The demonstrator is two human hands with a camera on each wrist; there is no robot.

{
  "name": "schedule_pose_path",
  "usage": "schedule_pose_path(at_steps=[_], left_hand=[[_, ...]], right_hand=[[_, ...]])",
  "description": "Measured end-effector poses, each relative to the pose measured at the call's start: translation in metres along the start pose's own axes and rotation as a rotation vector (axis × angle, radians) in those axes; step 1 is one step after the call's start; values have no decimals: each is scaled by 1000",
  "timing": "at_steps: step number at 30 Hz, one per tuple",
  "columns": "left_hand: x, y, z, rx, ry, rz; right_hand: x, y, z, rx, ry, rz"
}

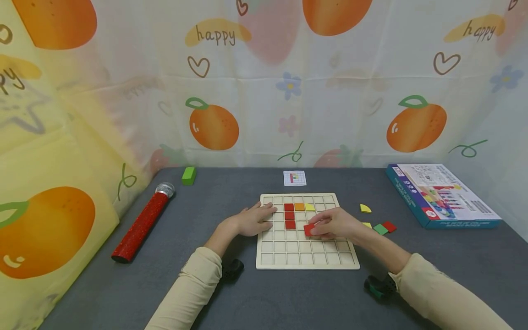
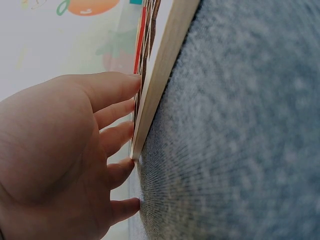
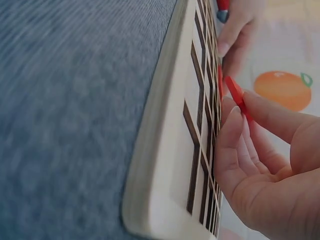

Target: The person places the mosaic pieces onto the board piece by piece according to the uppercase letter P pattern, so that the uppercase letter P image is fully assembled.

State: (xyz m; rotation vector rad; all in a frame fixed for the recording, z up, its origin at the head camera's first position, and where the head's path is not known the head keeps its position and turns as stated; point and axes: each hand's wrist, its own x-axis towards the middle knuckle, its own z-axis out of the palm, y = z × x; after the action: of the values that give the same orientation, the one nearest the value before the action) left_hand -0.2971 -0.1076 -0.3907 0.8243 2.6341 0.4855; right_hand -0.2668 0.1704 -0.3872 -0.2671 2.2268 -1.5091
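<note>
A pale wooden grid board (image 1: 284,260) lies flat on the table. My left hand (image 1: 252,221) rests at its left edge with fingers extended; in the left wrist view the fingertips (image 2: 131,82) meet the board's side. Between thumb and fingers, my right hand (image 1: 337,223) pinches a red tile (image 1: 308,230) over the middle of the grid. The right wrist view shows this tile tilted, close above the grid. Three red tiles (image 1: 290,224) form a column on the board, with an orange tile (image 1: 299,207) and a yellow tile (image 1: 309,207) beside the top one.
Right of the board lie a yellow quarter-round piece (image 1: 365,208), a yellow piece (image 1: 366,225), a green tile (image 1: 380,228) and a red tile (image 1: 389,226). A printed card (image 1: 294,178) is behind the board. A box (image 1: 445,197), microphone (image 1: 142,224) and green block (image 1: 188,176) stand around.
</note>
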Motion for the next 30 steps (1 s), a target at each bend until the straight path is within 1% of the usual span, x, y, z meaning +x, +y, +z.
schedule_pose_path(at_steps=[4, 10, 16, 20, 27, 30], left_hand=[[0, 0, 0, -1, 1, 1], [-1, 0, 0, 5, -2, 1], [0, 0, 0, 4, 1, -4], [1, 0, 0, 2, 4, -8], [1, 1, 1, 3, 7, -14], [2, 0, 1, 3, 4, -16]], right_hand=[[3, -1, 6, 21, 5, 9], [8, -4, 16, 23, 25, 27], [11, -7, 23, 49, 44, 64], [12, -9, 27, 32, 56, 72], [15, -12, 32, 36, 65, 84], [16, -14, 34, 18, 68, 89]])
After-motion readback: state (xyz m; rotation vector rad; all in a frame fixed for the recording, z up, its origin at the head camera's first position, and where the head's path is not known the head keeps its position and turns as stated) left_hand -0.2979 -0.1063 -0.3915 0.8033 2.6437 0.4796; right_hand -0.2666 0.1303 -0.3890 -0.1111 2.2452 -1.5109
